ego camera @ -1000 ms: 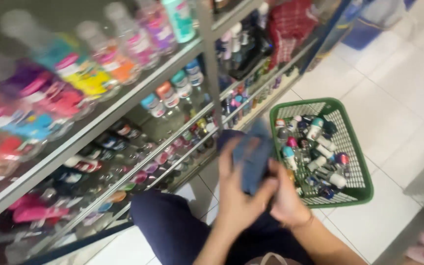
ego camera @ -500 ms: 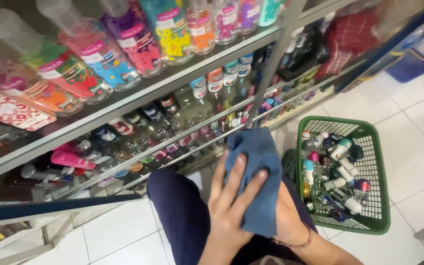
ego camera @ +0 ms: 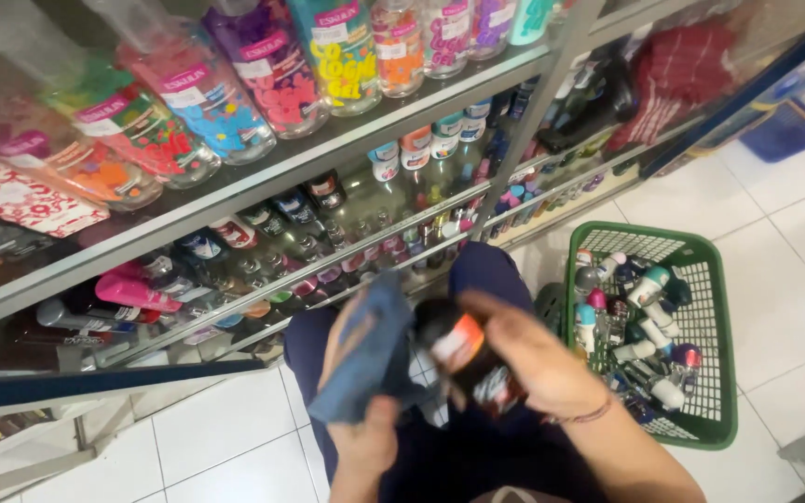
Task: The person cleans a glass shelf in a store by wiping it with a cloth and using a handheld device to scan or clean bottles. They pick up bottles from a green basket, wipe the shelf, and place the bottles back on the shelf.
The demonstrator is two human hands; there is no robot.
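My right hand [ego camera: 538, 359] grips a small dark bottle [ego camera: 466, 356] with an orange and white label, held above my lap. My left hand [ego camera: 365, 430] holds a blue cloth [ego camera: 365, 346] just to the left of the bottle, with the cloth's edge against the bottle's side. Both hands hover over my dark trousers [ego camera: 477, 279], close to the lowest glass shelf [ego camera: 263, 289] of a display case.
A green plastic basket [ego camera: 715, 345] with several small roll-on bottles stands on the white tiled floor to my right. The glass shelves hold rows of colourful bottles [ego camera: 263, 70] and small dark bottles [ego camera: 328, 191]. A blue bin [ego camera: 789, 126] stands at the far right.
The view has tilted up toward the shelves. The cloth, earlier pressed flat between both hands, has shifted to the left hand, and the dark bottle now shows in the right hand.
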